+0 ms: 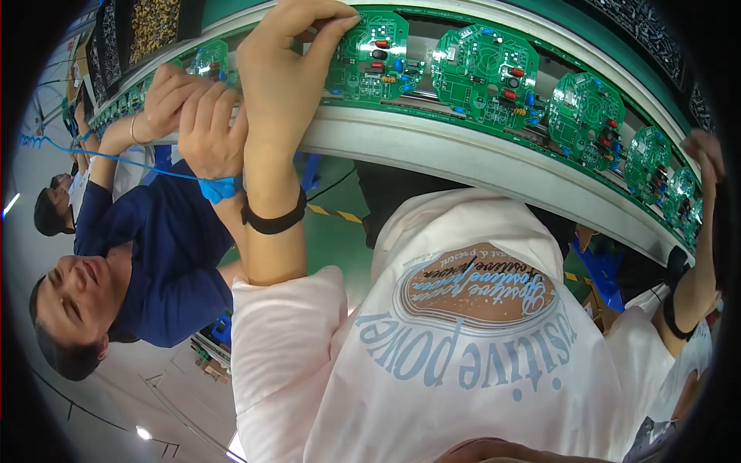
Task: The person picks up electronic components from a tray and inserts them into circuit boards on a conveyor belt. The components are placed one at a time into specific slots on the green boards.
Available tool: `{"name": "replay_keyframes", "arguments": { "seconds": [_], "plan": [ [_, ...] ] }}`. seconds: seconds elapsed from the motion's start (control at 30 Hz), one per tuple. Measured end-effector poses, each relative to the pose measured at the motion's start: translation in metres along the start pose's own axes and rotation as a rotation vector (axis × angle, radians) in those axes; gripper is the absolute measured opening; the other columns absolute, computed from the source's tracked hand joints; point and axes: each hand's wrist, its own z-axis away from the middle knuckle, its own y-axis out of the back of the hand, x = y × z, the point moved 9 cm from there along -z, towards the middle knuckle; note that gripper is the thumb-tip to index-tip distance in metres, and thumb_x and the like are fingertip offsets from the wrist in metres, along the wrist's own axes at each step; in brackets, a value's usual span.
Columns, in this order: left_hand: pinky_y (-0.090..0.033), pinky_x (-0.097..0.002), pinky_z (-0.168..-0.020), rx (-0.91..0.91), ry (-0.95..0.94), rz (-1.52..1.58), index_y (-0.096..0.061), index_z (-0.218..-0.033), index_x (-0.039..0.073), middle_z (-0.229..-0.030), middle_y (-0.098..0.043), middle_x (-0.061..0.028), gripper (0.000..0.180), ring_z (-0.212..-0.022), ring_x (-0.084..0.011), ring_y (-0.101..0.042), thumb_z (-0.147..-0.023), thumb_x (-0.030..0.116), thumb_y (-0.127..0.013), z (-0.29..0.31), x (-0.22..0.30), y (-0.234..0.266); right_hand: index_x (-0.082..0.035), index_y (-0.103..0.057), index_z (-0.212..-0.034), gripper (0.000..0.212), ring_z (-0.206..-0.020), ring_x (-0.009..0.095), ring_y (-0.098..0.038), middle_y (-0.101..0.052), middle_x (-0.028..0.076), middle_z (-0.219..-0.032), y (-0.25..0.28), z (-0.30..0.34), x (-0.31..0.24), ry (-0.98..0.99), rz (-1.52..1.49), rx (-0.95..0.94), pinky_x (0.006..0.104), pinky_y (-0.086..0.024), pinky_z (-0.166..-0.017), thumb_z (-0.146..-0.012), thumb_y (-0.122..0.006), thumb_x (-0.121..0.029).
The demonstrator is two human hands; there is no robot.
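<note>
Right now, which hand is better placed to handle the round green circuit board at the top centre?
Left. The left hand touches the edge of that circuit board with its fingertips. The right hand is far along the conveyor, near the picture's rim.

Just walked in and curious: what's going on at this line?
The person's left hand has its fingers on the edge of a round green circuit board, one of a row on a curved conveyor rail. The right hand reaches the row's far end. A co-worker's hands work alongside.
</note>
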Motion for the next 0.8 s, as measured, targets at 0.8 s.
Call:
{"name": "replay_keyframes", "arguments": {
  "seconds": [0.8],
  "plan": [
    [-0.053, -0.028, -0.075, -0.045, -0.295, -0.159, -0.074, -0.102, 0.004, -0.096, -0.073, -0.0075, 0.015, -0.08, -0.0224, -0.068, -0.087, 0.002, -0.074, -0.009, 0.031, -0.002, 0.005, -0.069, -0.12, 0.023, -0.086, 0.014, -0.069, -0.072, 0.01, -0.1, -0.093, 0.027, 0.059, -0.466, -0.607, 0.034, 0.0269, -0.056, -0.079, -0.103, -0.057, -0.005]
  ]
}}
